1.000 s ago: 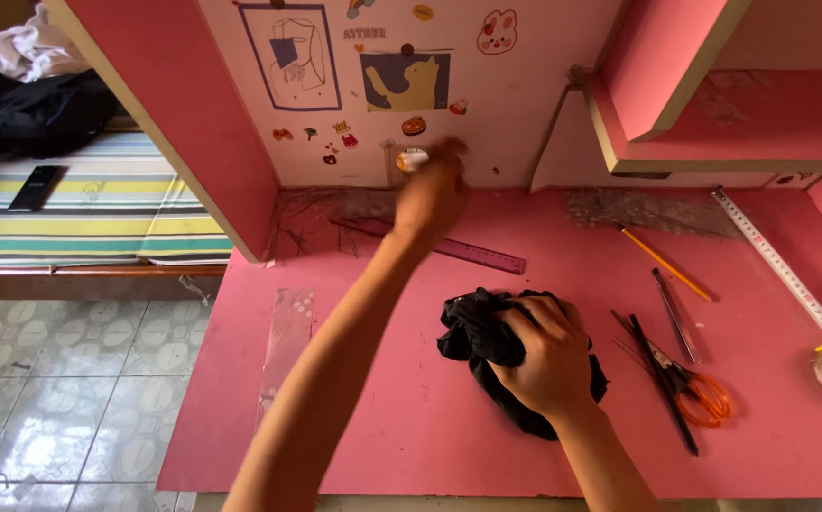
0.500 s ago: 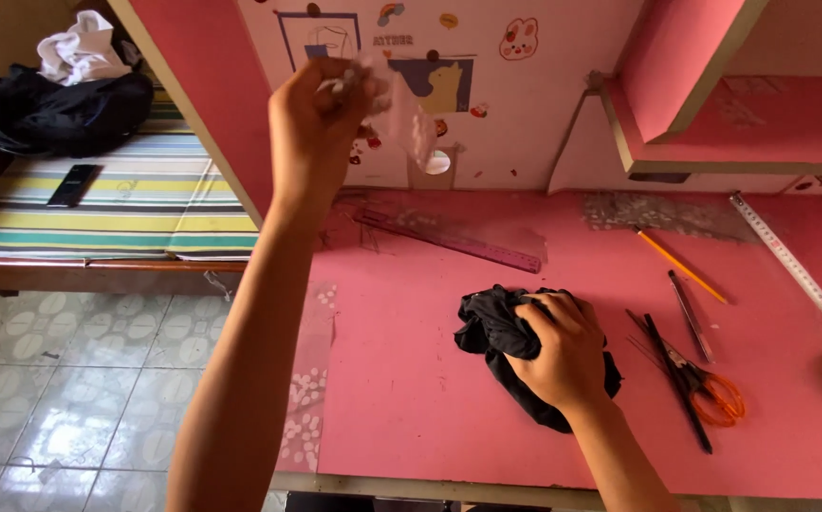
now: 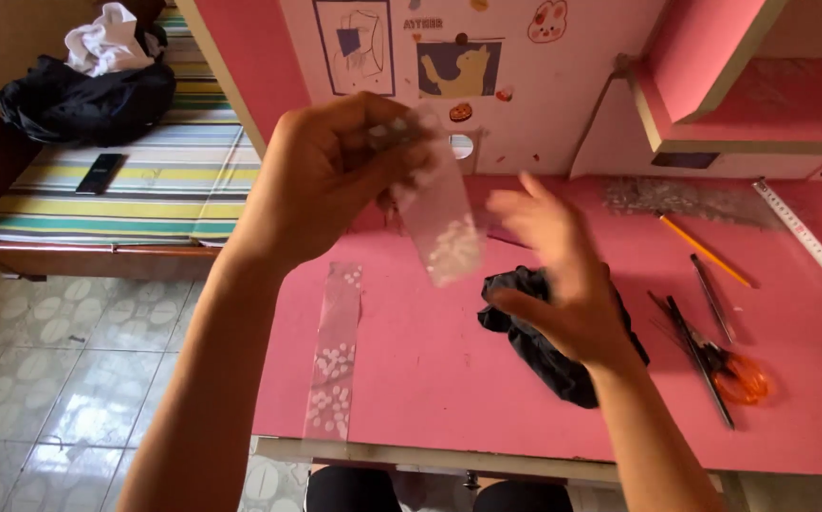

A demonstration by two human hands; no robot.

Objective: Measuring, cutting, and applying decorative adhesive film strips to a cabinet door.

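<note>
My left hand (image 3: pixel 330 175) is raised above the pink desk (image 3: pixel 449 370) and pinches the top of a small clear plastic bag (image 3: pixel 441 213) with white dots, which hangs down from the fingers. My right hand (image 3: pixel 563 275) hovers blurred just right of the bag, fingers spread, holding nothing. Under the right hand a crumpled black cloth (image 3: pixel 548 341) lies on the desk. A second clear dotted bag (image 3: pixel 335 351) lies flat near the desk's left edge.
Orange-handled scissors (image 3: pixel 714 365), a pencil (image 3: pixel 705 251), a dark pen (image 3: pixel 711 299) and a measuring tape (image 3: pixel 809 246) lie at the right. A pink shelf (image 3: pixel 762 104) hangs above. A bed with a striped cover (image 3: pixel 136 180), phone (image 3: pixel 100 173) and black bag (image 3: pixel 88 100) stands left.
My left hand brought the clear bag from the back of the desk up towards me. My right hand lifted off the black cloth and moved towards the bag.
</note>
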